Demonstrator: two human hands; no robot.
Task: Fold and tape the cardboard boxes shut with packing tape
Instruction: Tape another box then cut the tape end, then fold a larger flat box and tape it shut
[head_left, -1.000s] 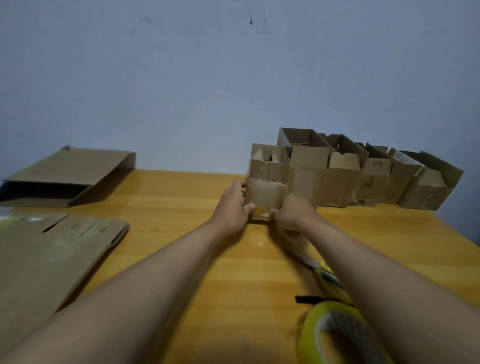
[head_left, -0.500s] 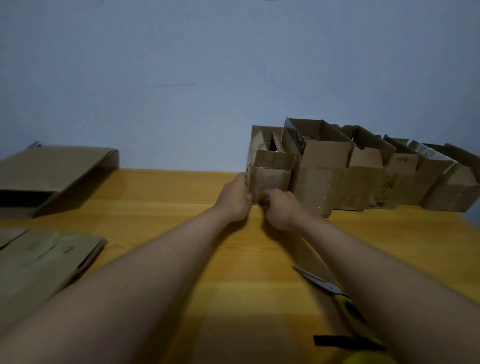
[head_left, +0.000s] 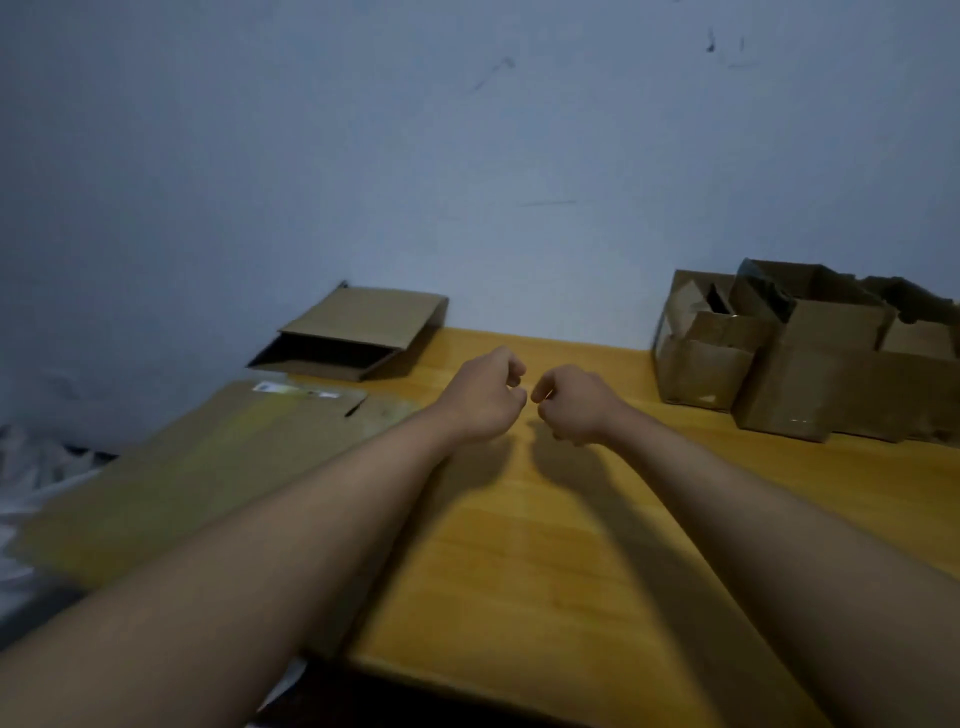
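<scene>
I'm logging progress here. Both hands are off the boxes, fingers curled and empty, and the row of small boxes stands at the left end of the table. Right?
Not quite. In the head view the row of small boxes stands at the right end of the table. The left hand and right hand are indeed curled, empty and apart from them.
</scene>
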